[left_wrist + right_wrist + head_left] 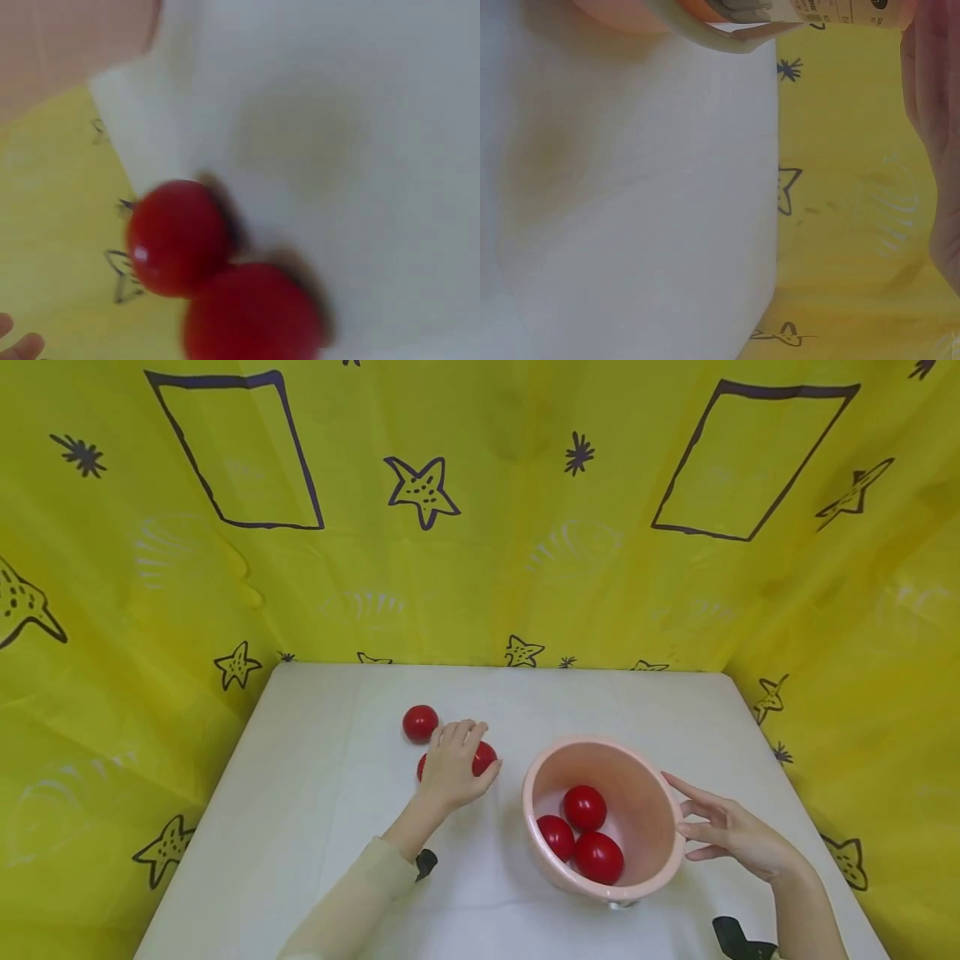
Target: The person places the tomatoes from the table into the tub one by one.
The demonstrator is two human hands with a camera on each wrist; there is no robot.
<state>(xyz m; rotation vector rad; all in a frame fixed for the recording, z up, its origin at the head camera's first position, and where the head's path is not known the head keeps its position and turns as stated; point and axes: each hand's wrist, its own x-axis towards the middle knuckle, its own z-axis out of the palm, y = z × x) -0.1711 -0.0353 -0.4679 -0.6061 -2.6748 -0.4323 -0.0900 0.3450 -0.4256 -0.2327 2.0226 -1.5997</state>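
My left hand [453, 772] reaches over the red balls on the table, fingers stretched forward. One glossy red ball [486, 757] shows between its fingers and thumb; another red ball [422, 767] is mostly hidden behind the hand. Just beyond lies a third red ball [420, 724]. Seen from the left wrist, two red balls [180, 238] sit side by side, with fingertips [26, 346] at the lower left. A pink bucket [660, 860] contains three red balls [585, 808]. Against its right side, the right hand [738, 839] touches the rim with extended fingers.
The white table [315, 827] is bordered by a yellow curtain [480, 568] with star drawings at the back and sides. In the right wrist view, a printed label [840, 9] and a pale curved band [720, 39] show on the bucket.
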